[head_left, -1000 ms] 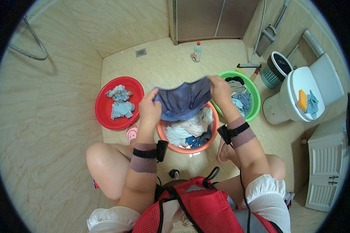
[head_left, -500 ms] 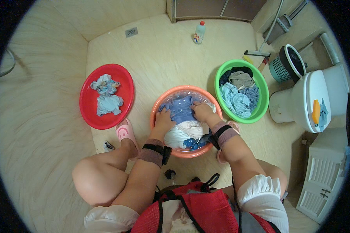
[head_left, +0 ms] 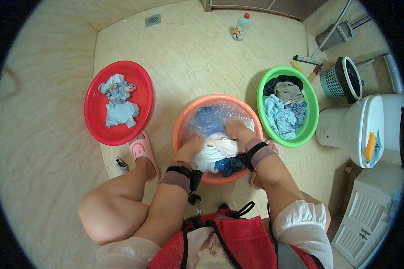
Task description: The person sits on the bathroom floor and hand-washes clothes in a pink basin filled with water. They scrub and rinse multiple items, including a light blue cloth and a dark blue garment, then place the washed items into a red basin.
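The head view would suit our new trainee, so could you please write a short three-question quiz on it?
1. Open question: what colour is the basin that both the left hand and the right hand are in?
2. True or false: cloth lies in both the red basin and the green basin.
3. Multiple choice: what colour is the cap on the bottle? A: blue; B: red; C: yellow.
Key: 1. Orange. 2. True. 3. B.

Blue cloth lies submerged in the basin.
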Demonstrator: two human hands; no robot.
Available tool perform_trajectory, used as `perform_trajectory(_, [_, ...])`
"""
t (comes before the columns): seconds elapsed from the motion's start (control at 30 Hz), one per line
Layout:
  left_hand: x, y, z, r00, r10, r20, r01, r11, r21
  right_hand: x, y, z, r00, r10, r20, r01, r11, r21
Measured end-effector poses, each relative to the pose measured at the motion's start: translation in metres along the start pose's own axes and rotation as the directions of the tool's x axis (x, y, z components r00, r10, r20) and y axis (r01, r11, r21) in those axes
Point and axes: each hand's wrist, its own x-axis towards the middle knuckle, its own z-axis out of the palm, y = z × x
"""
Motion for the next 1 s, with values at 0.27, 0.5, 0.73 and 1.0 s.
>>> perform_trajectory(0.27, [-0.042, 0.017, -0.029, 0.971, 0.068, -0.228, -0.07, 0.998, 0.001, -0.051, 0.02, -0.054, 0.801, 0.179, -0.572, 0.238, 0.781, 0.577])
perform_trajectory(0.5, [-0.118, 0.108, -0.073, 0.63, 0.492, -0.601, -0.663, 0.744, -0.086, -0.164, -0.063, -0.152, 0.648, 0.01, -0.762, 0.535, 0.706, 0.464])
perform_trajectory(0.73, [-0.215, 0.166, -0.117, 0.512, 0.549, -0.661, -0.683, 0.726, 0.075, -0.226, -0.123, -0.173, 0.489, -0.082, -0.869, 0.804, 0.428, 0.412])
perform_trajectory(1.0, [-0.271, 0.158, -0.12, 0.609, 0.443, -0.657, -0.781, 0.478, -0.401, -0.191, -0.083, -0.101, 0.702, -0.263, -0.662, 0.676, 0.539, 0.502])
